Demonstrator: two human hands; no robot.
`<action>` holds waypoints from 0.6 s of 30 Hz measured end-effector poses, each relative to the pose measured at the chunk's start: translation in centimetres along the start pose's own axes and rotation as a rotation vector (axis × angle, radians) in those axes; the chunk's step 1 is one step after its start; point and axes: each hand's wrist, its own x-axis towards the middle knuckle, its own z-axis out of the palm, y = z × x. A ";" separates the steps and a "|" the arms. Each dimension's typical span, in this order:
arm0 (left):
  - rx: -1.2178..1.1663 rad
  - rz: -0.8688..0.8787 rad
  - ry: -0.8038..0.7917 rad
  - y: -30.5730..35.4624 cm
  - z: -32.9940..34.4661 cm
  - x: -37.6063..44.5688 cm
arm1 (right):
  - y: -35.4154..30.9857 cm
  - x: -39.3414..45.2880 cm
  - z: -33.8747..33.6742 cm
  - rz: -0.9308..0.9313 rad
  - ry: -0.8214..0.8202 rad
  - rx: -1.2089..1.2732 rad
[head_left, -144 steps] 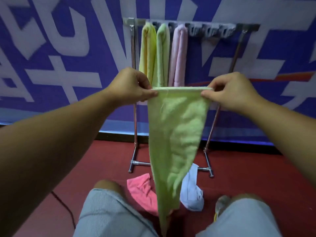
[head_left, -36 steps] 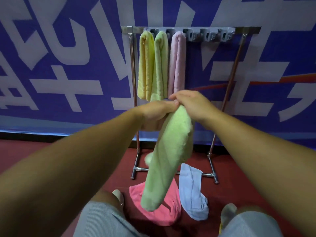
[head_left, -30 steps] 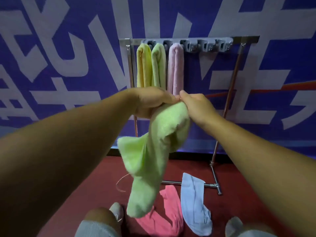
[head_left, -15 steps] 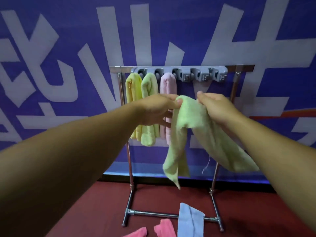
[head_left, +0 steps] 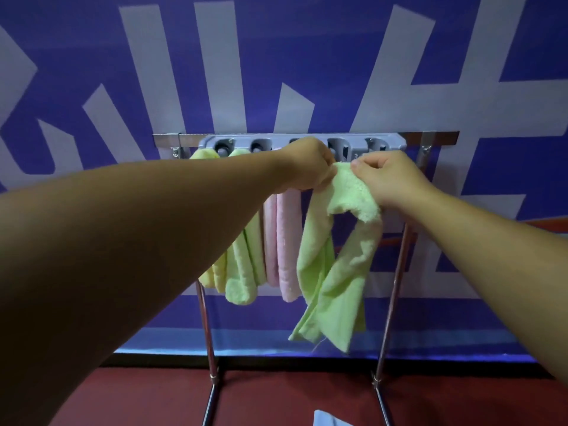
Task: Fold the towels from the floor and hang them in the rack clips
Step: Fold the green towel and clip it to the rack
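Now both hands, left hand (head_left: pixel 309 167) and right hand (head_left: pixel 388 176), have fingers pinched on the green towel's (head_left: pixel 333 265) bunched top fold, just below the rack clips (head_left: pixel 338 147). Soft, light, floppy cloth: hold close to the fold so it feeds in.

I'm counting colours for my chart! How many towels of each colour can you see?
Yellow: 1, the yellow towel hanging on the rack.
Green: 2, the hanging green towel and the held green towel, gripped by the left hand and the right hand.
Pink: 1, the pink towel.
Blue: 1, the blue towel on the floor, only partly visible.
Total: 5
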 end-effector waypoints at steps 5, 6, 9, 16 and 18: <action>0.136 0.070 0.078 -0.7 -0.4 2.4 | -0.5 2.8 0.1 -0.112 0.039 -0.231; 0.154 0.083 0.103 -0.9 -0.4 2.9 | -0.6 3.4 0.2 -0.131 0.048 -0.271; 0.186 0.094 0.185 -1.5 -0.6 4.6 | -0.8 5.2 0.7 -0.183 0.057 -0.335; 0.174 0.100 0.365 -3.7 -1.8 8.4 | -1.3 8.7 2.4 -0.225 0.148 -0.534; 0.187 0.097 0.352 -4.3 -1.7 9.4 | -1.0 9.7 3.1 -0.192 0.147 -0.569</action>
